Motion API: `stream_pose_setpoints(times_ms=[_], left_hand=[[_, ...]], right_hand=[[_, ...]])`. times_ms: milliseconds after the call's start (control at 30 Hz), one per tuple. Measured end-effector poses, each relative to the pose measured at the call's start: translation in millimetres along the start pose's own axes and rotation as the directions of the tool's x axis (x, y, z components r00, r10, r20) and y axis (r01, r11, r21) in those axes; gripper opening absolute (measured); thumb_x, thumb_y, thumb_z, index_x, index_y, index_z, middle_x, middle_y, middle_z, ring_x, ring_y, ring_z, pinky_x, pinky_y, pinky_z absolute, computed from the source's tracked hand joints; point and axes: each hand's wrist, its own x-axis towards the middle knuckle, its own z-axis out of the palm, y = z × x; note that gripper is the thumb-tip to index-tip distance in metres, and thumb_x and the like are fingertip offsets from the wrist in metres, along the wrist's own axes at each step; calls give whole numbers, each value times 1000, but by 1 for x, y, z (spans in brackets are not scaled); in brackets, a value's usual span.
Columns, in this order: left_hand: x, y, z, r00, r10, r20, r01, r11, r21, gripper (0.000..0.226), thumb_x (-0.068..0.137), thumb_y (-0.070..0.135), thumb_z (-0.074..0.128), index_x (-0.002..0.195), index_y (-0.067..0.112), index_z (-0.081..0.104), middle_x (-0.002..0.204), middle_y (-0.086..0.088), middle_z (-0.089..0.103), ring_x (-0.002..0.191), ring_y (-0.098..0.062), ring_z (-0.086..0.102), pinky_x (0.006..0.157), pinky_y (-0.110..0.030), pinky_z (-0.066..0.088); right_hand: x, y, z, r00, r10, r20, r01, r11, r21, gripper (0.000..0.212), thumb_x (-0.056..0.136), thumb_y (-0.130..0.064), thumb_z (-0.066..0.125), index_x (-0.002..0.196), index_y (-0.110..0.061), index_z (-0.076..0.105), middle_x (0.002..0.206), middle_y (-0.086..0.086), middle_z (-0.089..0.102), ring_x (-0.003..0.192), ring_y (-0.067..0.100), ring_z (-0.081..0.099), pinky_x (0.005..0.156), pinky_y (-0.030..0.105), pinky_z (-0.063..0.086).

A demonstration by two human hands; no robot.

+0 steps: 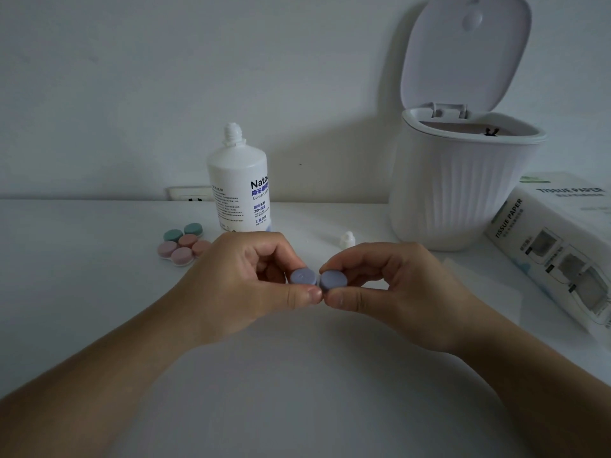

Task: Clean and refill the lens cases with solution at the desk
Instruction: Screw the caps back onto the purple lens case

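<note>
Head view: left hand and right hand pinching capped purple lens case; solution bottle uncapped; three more cases still shut, apparently waiting.

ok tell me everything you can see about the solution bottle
The solution bottle is white, plastic-looking and cylindrical, standing upright on the white desk near the wall, behind the left hand. Its threaded neck is bare; a small white cap stands apart to its right. The label carries dark and blue print, partly turned away. Nothing grips it; its base is hidden behind the hand.
</note>
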Motion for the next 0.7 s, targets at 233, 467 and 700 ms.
stream_pose_setpoints(times_ms=[233,467,700], left_hand=[[0,0,-4,997,-30,75,34,999,-42,28,59,38,88,79,22,74,83,-14,75,72,-24,67,69,-34,57],[0,-2,1,1000,-16,11,16,1000,-18,32,59,44,88,77,21,74,72,-12,71,63,-15,61,59,-31,50],[-1,-5,5,1000,15,-18,-14,999,30,49,55,61,91,77,22,72,71,-14,68,62,-15,58,58,-34,47]], right_hand=[[1,1,-1,999,-12,33,12,1000,12,21,80,-16,81,100,-16,76,91,-5,78,83,10,73,81,19,55],[2,6,-2,1000,3,9,-4,999,51,21,79,-15,82,98,-17,77,91,-3,79,84,14,74,83,25,58],[2,11,-4,1000,-6,-13,7,996,86,17,77,-16,83,92,-23,78,87,-4,78,80,8,72,79,22,56]])
